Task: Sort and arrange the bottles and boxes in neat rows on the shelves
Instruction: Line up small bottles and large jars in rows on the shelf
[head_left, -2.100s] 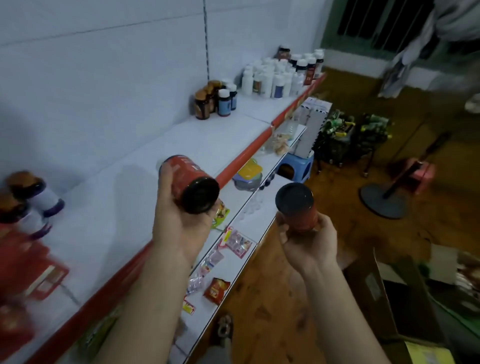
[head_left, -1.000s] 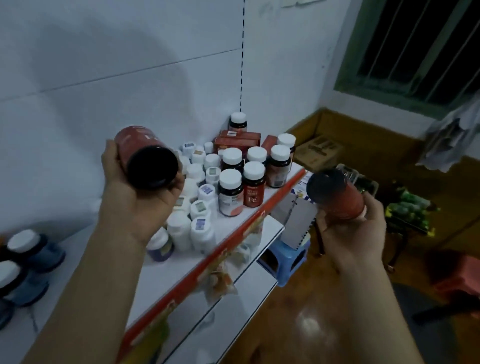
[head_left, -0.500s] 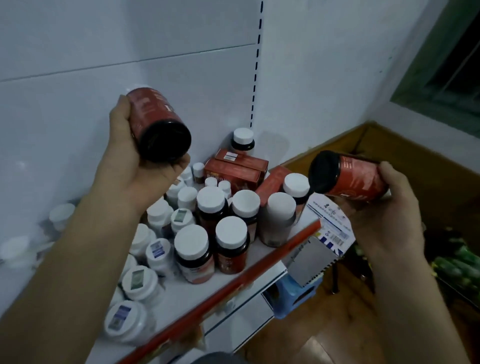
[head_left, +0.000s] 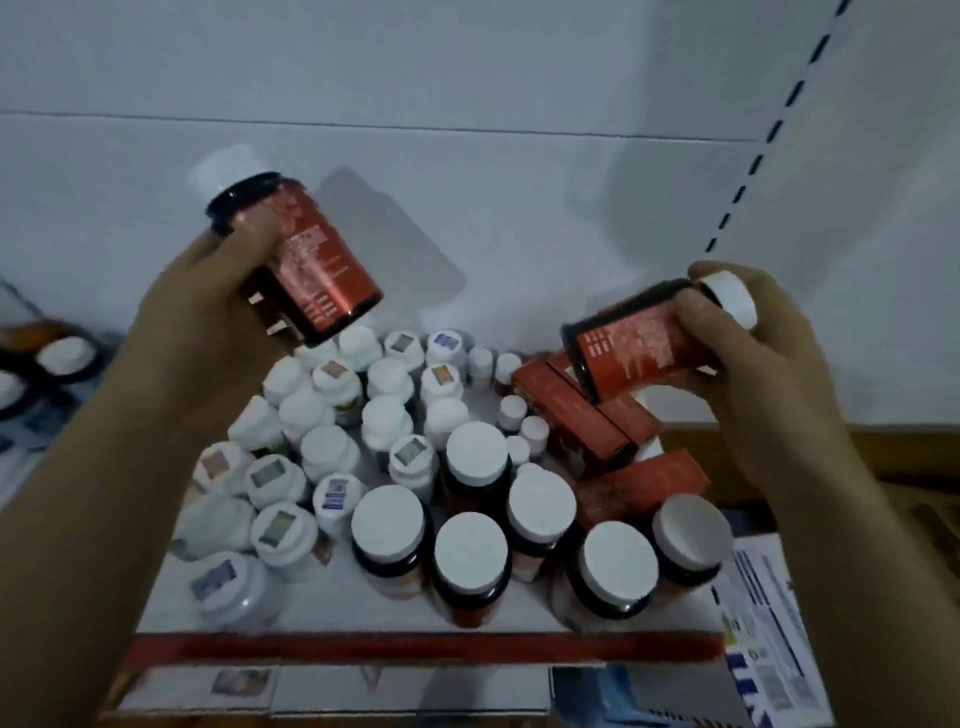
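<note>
Left hand grips a dark red-labelled bottle round its body, white cap toward upper left, above the white-capped bottles at centre frame. Right hand holds a second red-labelled bottle at its cap end, tilted with the base down-left over the red boxes on the shelf. Label print on both is pale text on red, too blurred to read; versus 0.5 s earlier, the bottle in the left hand shows its label side instead of its dark base, and both sit lower over the stock.
</note>
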